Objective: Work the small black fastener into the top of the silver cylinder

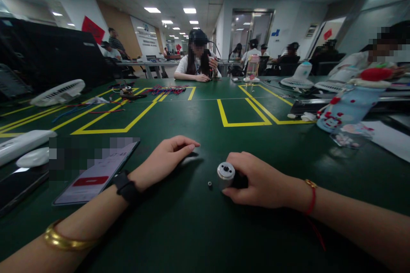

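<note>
My right hand is wrapped round a small cylindrical metal motor and holds it upright at the table. Its round silver end with a dark centre and small holes faces up. Just left of the motor lies a tiny metal ring-shaped part on the green table. My left hand is held over the table, apart from the motor, with thumb and index fingertips close together in a pinch. Whatever is between those fingertips, if anything, is too small to make out.
A phone lies by my left wrist, with white devices further left. Wires and a fan lie beyond. At right stand a blue bottle and a clear bag. A person sits opposite.
</note>
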`<state>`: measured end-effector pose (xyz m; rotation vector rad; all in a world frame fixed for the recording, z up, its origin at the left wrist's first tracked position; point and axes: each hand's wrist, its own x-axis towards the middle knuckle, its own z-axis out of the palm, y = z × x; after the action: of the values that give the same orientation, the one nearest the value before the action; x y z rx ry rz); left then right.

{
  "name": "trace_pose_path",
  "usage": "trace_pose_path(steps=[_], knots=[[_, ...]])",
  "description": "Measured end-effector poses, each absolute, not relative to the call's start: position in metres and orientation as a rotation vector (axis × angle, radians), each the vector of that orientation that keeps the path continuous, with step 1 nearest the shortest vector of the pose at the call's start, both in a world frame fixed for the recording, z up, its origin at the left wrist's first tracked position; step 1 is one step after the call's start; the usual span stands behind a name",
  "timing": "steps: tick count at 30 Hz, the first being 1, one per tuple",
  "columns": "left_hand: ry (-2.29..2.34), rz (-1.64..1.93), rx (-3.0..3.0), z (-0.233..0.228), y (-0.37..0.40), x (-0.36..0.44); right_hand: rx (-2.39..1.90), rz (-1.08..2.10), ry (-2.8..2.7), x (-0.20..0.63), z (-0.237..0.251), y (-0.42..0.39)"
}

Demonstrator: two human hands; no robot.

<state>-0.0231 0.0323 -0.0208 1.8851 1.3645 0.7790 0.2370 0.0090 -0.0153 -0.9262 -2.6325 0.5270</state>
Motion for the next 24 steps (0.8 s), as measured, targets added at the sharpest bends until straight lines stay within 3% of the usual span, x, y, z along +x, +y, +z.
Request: trace_pose_path(steps=[9,24], knots=[[1.211,0.597,2.314,-0.021,0.029,-0.020,-0.913,0.532,-2.623,0.238,-0.017,0.010],[1.040,0.356,2.380,-0.008,0.012,-0.013,-0.906,0.560,-2.606,0.238,-0.019,0.010]])
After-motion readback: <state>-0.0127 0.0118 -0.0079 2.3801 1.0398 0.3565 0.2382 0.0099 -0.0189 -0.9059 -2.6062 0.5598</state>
